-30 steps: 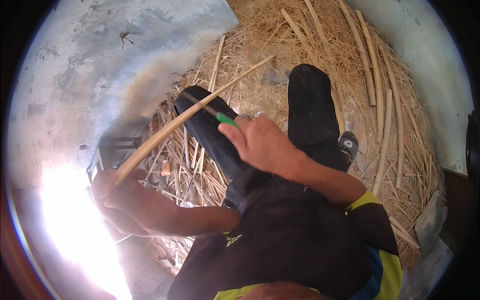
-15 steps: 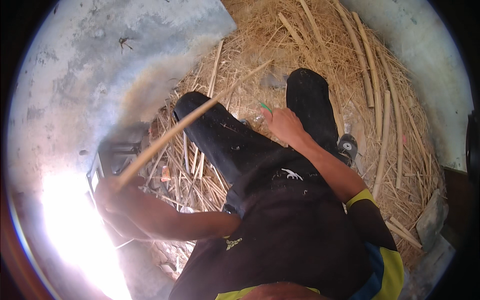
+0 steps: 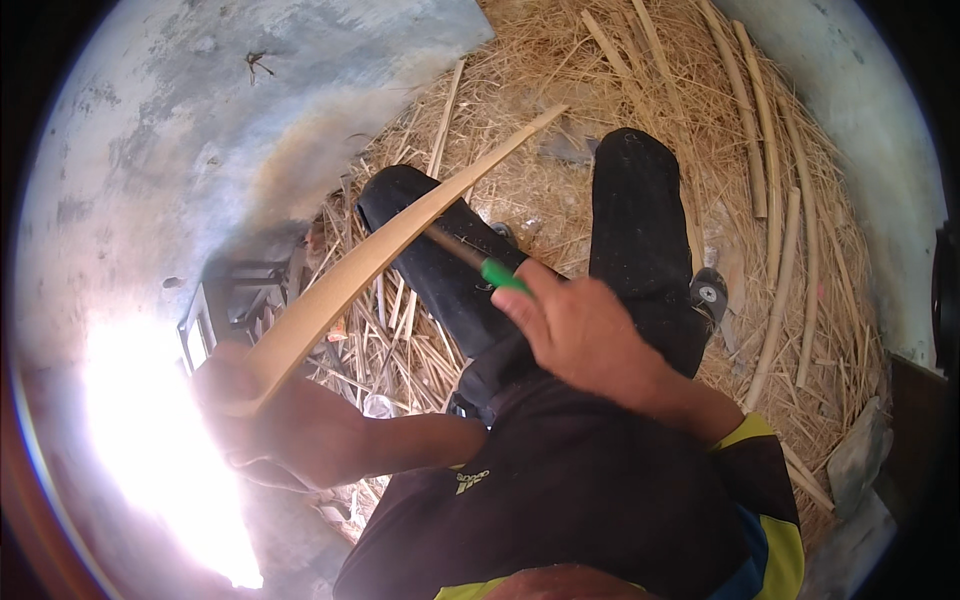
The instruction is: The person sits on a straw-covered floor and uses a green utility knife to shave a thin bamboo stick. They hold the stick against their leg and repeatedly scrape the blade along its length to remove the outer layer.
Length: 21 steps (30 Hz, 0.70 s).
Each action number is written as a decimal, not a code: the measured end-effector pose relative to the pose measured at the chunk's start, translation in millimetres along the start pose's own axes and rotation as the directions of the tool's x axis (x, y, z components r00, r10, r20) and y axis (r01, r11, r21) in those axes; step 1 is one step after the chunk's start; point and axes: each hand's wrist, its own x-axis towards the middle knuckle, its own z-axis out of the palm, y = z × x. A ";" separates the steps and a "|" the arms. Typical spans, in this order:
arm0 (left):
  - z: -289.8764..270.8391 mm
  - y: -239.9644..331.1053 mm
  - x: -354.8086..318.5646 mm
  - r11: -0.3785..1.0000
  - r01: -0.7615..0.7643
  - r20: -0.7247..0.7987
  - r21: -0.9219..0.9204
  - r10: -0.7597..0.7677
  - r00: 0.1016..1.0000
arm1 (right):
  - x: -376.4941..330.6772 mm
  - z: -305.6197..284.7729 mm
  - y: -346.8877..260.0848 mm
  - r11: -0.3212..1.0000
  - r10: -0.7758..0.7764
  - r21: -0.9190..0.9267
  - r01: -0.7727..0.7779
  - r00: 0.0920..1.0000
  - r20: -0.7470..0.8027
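Observation:
My left hand (image 3: pixel 280 425) is closed around the near end of a long, pale bamboo strip (image 3: pixel 350 280). The strip slants up and away to the right across my left knee, its broad flat face turned up, narrowing toward the far tip. In my right hand (image 3: pixel 595 335) is a knife (image 3: pixel 503 276) with a green handle, the fist wrapped round it above my lap. Its thin blade points up and left, the tip at or very near the strip's lower edge; whether they touch I cannot tell.
Straw and shavings (image 3: pixel 530 60) cover the floor round my legs. Several bamboo poles (image 3: pixel 775 230) lie along the right side. A pale wall (image 3: pixel 160 180) stands at the left, with a dark frame-like object (image 3: pixel 225 295) beside it. A stone slab (image 3: pixel 860 445) sits at the lower right.
My right hand has come nearer and left, bringing the knife into plain view beside the strip. The strip has turned to show its broad face. The view has shifted slightly.

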 end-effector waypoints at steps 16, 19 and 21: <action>14.2 7.2 -9.4 0.971 -0.018 0.192 -0.238 0.065 0.979 | -29.2 10.4 -10.1 0.938 -0.238 0.209 0.275 0.953 -0.189; 17.4 9.7 0.4 0.979 -0.185 0.423 -0.089 0.205 0.883 | -25.5 19.3 -5.0 0.941 -0.267 0.129 0.314 0.920 -0.287; 13.5 11.6 3.0 0.973 -0.232 0.476 -0.016 0.212 0.854 | -22.6 27.8 -0.1 0.950 -0.267 0.072 0.304 0.910 -0.317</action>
